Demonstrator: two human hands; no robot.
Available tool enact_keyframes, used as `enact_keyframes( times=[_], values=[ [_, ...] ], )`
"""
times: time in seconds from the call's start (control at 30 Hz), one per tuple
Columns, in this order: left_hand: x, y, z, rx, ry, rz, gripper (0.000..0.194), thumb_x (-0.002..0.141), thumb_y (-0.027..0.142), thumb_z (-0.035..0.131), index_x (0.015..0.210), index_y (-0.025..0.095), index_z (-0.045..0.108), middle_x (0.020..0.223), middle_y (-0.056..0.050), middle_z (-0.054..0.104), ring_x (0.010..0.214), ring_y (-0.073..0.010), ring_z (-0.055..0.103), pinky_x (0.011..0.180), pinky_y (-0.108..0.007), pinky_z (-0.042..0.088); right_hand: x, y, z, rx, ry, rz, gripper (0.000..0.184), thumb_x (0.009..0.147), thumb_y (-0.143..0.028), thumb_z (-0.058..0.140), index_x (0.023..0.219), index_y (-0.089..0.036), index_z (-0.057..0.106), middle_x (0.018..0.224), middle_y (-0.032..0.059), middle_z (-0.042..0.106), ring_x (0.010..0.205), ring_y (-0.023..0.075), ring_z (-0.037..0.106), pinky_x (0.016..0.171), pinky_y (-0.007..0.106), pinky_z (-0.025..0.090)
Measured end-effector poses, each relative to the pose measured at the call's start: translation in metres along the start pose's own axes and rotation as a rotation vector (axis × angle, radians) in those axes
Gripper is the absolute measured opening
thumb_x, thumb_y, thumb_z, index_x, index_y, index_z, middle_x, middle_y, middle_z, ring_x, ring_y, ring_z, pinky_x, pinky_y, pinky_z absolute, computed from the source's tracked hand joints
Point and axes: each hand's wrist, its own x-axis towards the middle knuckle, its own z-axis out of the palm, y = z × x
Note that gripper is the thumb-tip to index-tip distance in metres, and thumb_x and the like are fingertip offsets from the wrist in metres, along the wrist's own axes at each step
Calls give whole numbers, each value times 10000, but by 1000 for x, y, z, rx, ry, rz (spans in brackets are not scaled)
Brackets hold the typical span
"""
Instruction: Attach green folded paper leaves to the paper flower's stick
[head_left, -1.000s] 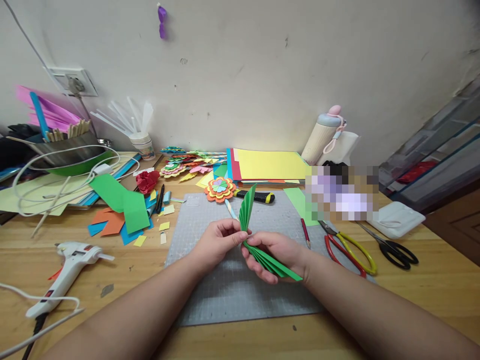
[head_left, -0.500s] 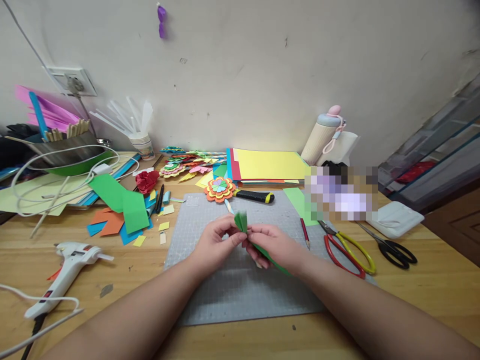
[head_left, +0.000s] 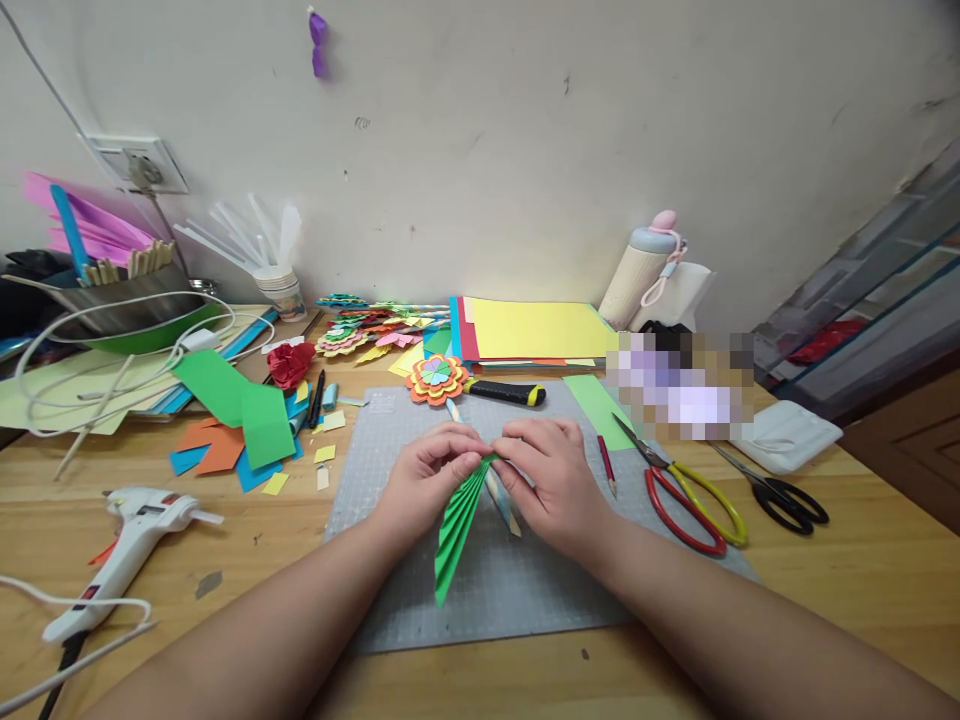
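A green pleated paper fan hangs down from between my fingertips, its folds spread toward me. My left hand pinches its narrow upper end from the left. From the right, my right hand pinches at the same end, fingers bent. Beneath both hands lies a layered paper flower in orange, yellow and other colours. Its striped paper stem runs down the grey cutting mat, partly hidden by my hands.
A black and yellow utility knife lies behind my hands. To the right are a pencil, red-and-yellow-handled scissors and black scissors. On the left are a glue gun, green paper pieces and a red paper flower.
The green folded paper has turned over: it stood up between my fingers and ran under my right hand, and now fans out downward on the left. My right hand has turned more palm-down.
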Motion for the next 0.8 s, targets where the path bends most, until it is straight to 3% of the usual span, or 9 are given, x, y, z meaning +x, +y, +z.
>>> enact_keyframes(
  times=[0.3, 0.53, 0.8],
  values=[
    [4, -7, -1, -119, -66, -85, 156, 797, 285, 616, 882, 199, 714, 946, -56, 575, 942, -182, 548, 887, -325, 406, 1, 0, 0, -8, 25, 15, 179, 893, -251, 439, 973, -171, 577, 972, 62, 630, 924, 196, 537, 816, 358, 273],
    [7, -6, -1, -234, -71, -118, 112, 728, 270, 696, 815, 203, 718, 868, -31, 604, 855, -154, 561, 809, -283, 423, 1, 2, -1, -19, 78, 36, 141, 889, -274, 483, 961, -211, 587, 981, 42, 639, 915, 191, 550, 851, 384, 237],
    [5, -4, -5, -78, -165, -112, 205, 822, 272, 588, 981, 230, 710, 1003, -55, 658, 970, -190, 579, 917, -333, 400, 1, 4, 0, 32, 74, 34, 129, 858, -253, 500, 943, -205, 585, 973, 44, 640, 921, 198, 550, 845, 385, 252]
  ],
)
